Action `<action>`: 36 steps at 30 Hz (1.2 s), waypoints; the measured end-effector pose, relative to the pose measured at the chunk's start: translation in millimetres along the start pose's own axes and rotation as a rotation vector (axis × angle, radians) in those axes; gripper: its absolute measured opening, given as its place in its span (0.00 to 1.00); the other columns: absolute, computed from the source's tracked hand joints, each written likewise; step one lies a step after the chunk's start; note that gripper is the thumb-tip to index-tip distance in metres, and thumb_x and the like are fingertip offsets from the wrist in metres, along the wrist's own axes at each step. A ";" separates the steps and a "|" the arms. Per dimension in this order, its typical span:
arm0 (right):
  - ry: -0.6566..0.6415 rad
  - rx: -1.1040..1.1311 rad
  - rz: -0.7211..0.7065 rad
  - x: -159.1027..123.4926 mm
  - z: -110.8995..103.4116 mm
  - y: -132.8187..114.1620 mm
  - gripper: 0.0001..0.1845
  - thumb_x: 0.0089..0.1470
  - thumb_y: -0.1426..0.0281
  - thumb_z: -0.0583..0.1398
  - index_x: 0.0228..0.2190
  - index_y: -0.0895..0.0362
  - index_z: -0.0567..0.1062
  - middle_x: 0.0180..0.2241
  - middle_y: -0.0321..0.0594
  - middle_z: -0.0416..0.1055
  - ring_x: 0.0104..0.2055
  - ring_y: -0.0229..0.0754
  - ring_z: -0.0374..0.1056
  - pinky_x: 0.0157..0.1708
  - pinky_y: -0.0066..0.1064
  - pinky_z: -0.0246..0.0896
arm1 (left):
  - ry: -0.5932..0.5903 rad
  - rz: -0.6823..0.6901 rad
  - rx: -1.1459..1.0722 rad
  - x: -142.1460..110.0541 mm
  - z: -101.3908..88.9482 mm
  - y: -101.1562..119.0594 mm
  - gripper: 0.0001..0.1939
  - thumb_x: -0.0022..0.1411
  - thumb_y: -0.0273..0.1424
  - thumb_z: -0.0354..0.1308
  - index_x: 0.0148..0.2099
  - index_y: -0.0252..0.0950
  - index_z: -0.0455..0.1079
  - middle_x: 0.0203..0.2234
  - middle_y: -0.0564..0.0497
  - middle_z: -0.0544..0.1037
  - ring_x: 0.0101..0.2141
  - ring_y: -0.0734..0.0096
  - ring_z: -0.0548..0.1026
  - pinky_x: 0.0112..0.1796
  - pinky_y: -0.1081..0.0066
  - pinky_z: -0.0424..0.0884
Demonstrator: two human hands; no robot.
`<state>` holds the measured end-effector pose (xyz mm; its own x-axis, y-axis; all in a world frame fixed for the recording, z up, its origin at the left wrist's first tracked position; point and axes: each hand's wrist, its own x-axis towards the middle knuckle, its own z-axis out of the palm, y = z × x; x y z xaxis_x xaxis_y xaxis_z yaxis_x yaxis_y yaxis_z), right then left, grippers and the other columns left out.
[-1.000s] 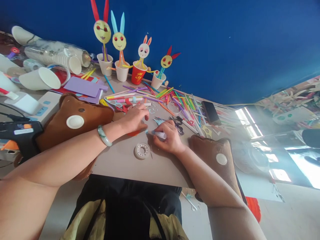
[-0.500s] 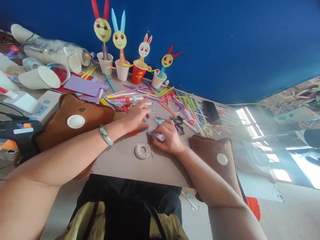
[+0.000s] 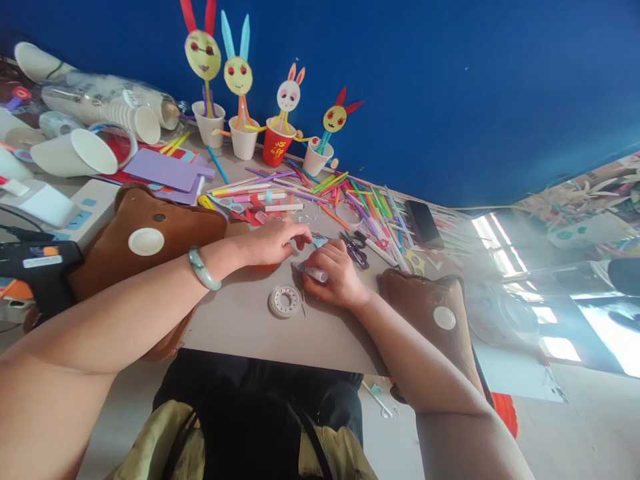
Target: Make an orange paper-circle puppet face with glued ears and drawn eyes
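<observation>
My right hand (image 3: 336, 273) is closed around a pale marker (image 3: 316, 274), whose thin end points left just above the table. Beside it, my left hand (image 3: 270, 243) reaches in from the left with fingers curved and apart, and I see nothing in them. A bit of orange-red material (image 3: 265, 268) shows under the left palm. In front of both hands a roll of white tape (image 3: 285, 302) lies flat. Black-handled scissors (image 3: 356, 249) rest just beyond my right hand, near light-blue scraps partly hidden by its fingers.
Brown cushions (image 3: 200, 223) lie under my left forearm and by my right arm. Coloured sticks and markers (image 3: 320, 190) spread behind the hands. Paper cups with rabbit figures (image 3: 279, 143) stand along the blue wall. A glue gun (image 3: 45, 270) is at left, a phone (image 3: 424, 223) at right.
My left hand has shifted right and its fingers have stretched towards my right hand. The right hand stays nearly in place with the marker.
</observation>
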<state>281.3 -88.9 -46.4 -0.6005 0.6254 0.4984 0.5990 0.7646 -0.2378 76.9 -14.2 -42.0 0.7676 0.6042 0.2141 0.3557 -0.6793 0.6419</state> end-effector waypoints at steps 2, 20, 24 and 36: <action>0.002 0.003 -0.014 -0.2 0.0 -0.2 0.04 0.54 0.73 0.59 0.33 0.53 0.69 0.28 0.37 0.72 0.33 0.42 0.67 0.42 0.40 0.58 | -0.051 0.028 -0.015 -1.3 1.0 -0.8 0.23 0.55 0.15 0.48 0.49 0.38 0.70 0.38 0.50 0.79 0.44 0.65 0.74 0.43 0.66 0.66; -0.026 0.001 -0.029 -1.4 0.2 -0.1 0.06 0.51 0.74 0.59 0.32 0.52 0.69 0.29 0.36 0.72 0.33 0.42 0.68 0.43 0.41 0.59 | -0.180 0.075 0.140 -5.5 6.7 -4.6 0.17 0.60 0.21 0.50 0.49 0.39 0.67 0.38 0.48 0.74 0.42 0.61 0.72 0.43 0.64 0.62; 0.009 0.030 -0.043 -0.9 -1.3 -0.5 0.06 0.49 0.74 0.60 0.31 0.53 0.69 0.27 0.35 0.71 0.31 0.42 0.67 0.41 0.40 0.58 | -0.199 0.088 0.132 -5.7 5.7 -4.7 0.17 0.60 0.20 0.49 0.49 0.40 0.67 0.39 0.48 0.74 0.43 0.62 0.71 0.45 0.65 0.63; 0.010 -0.026 -0.021 -2.1 3.8 0.2 0.05 0.54 0.72 0.61 0.35 0.53 0.71 0.31 0.38 0.75 0.34 0.42 0.70 0.43 0.41 0.58 | -0.227 0.012 0.113 -4.1 3.1 -2.7 0.21 0.59 0.20 0.50 0.53 0.38 0.67 0.41 0.46 0.75 0.42 0.62 0.72 0.44 0.66 0.65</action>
<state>280.7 -89.5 -50.6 -0.6078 0.6071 0.5119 0.5998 0.7734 -0.2052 74.4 -16.1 -46.9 0.8675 0.4956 0.0417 0.3937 -0.7355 0.5514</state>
